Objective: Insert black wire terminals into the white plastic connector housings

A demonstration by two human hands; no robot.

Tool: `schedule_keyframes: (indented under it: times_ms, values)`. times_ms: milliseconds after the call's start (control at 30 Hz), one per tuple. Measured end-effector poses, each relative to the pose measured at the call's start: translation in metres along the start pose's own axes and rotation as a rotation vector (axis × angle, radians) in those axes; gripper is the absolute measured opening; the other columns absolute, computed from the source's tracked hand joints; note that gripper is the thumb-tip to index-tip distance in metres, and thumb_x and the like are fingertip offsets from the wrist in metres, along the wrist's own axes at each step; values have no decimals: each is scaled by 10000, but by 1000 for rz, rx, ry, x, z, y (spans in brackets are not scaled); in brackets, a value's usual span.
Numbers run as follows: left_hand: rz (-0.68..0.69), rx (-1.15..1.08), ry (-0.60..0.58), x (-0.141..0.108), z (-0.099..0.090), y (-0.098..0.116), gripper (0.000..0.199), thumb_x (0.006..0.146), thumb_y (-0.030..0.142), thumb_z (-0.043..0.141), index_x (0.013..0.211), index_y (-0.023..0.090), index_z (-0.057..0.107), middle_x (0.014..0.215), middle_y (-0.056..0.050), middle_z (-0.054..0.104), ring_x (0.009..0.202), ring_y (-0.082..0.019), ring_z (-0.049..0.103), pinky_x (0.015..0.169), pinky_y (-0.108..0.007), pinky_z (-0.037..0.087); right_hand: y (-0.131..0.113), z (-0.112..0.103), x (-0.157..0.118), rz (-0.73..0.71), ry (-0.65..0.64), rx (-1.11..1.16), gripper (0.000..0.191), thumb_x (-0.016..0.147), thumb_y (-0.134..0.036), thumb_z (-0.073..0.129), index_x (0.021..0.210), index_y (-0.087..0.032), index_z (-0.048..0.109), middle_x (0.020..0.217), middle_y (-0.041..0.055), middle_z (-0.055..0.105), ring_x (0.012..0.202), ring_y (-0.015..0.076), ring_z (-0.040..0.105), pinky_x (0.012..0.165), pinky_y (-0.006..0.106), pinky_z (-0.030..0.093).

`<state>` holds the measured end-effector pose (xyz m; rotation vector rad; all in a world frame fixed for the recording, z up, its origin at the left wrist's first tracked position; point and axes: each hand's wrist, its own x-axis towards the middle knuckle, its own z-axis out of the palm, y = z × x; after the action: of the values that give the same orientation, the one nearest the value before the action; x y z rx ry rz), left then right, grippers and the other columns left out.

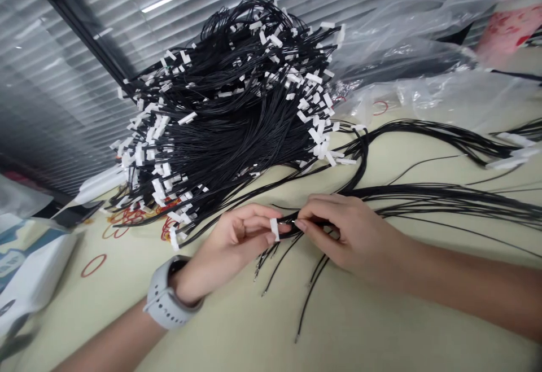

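Between the thumb and fingers of my left hand (pixel 245 231) sits a small white plug connector (pixel 274 229), held upright. My right hand (pixel 345 231) is just to its right, thumb and index finger pinched on a black wire with a small metal terminal at its tip (pixel 293 222). The terminal points toward the connector; whether the two touch I cannot tell. Several loose black wires (pixel 275 273) with crimped ends hang below my hands onto the table. A bundle of black wires (pixel 440 194) runs from under my right hand to the right edge.
A tall pile of black cables (pixel 245 129) with white connectors stands behind my hands. Clear plastic bags (pixel 423 73) and a pink cup (pixel 510 27) are at the back right. Rubber bands (pixel 94 265) and a white box (pixel 38 276) lie left on the pale table (pixel 237 338).
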<state>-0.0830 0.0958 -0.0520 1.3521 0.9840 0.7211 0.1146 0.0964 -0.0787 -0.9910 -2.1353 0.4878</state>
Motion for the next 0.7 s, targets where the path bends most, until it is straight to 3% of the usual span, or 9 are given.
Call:
schedule_keyframes:
  times_ms: [200, 333, 533, 700]
  values:
    - [-8, 43, -12, -2, 4, -2, 194, 793, 84, 602, 970, 162, 608, 904, -37, 725, 929, -107, 645, 752, -141, 474, 0, 2, -2, -88, -32, -56, 172, 856, -137, 423, 751, -152, 559, 690, 0, 550, 606, 101, 458, 584, 256, 343]
    - [19, 20, -18, 0, 3, -1, 197, 794, 89, 600, 976, 163, 598, 875, -28, 715, 938, -120, 639, 807, -177, 474, 0, 1, -1, -33, -7, 33, 159, 863, -137, 440, 770, -168, 565, 725, -8, 562, 616, 88, 478, 562, 229, 347]
    - [-3, -86, 42, 3, -4, -4, 234, 777, 125, 635, 1000, 190, 604, 916, -18, 700, 908, -121, 630, 817, -215, 498, 1, -3, 0, -10, 139, 50, 114, 868, -158, 480, 806, -189, 571, 722, -18, 553, 619, 80, 488, 534, 202, 360]
    - [-15, -101, 56, 3, -5, -5, 223, 791, 152, 629, 1008, 198, 600, 929, -19, 688, 906, -119, 620, 826, -219, 488, -1, -6, -2, -167, 325, -46, 115, 868, -110, 464, 802, -164, 541, 798, 18, 532, 718, 93, 493, 623, 211, 398]
